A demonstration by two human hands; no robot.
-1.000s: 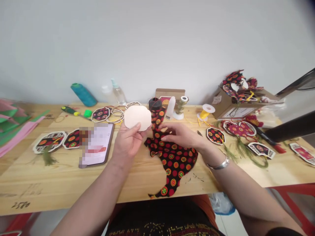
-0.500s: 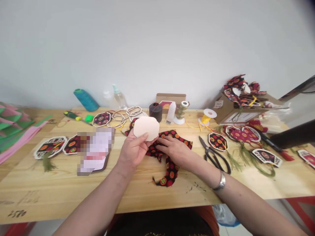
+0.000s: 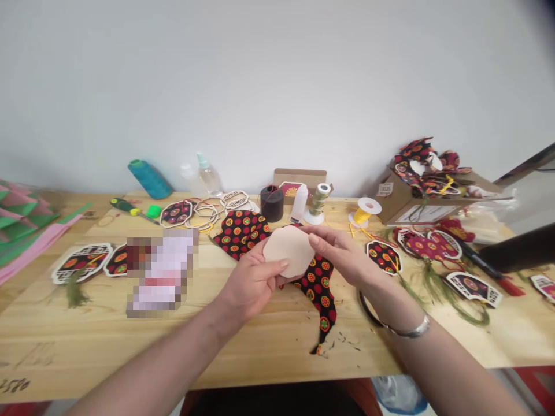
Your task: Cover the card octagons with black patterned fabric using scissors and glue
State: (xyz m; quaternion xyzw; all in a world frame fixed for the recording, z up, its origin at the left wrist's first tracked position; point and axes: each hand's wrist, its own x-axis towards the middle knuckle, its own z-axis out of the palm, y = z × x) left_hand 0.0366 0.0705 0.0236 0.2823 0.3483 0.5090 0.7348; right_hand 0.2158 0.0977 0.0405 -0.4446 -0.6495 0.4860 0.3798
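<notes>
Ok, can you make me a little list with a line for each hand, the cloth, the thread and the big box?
Left hand: holds the pale card
Right hand: at the card's right edge, grip unclear
Cloth: black, red and yellow dots, partly behind the card
Thread: black spool, yellow spool, teal cone
Big box: back right, patterned pieces on top

The wooden table (image 3: 260, 352) bears patterned cloth (image 3: 323, 289) and a black spool (image 3: 272, 207).

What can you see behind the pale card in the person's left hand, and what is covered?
Black patterned cloth shows beyond the pale card at upper left and lower right. The card and left hand hide its middle, so whether those parts join there cannot be seen.
</notes>
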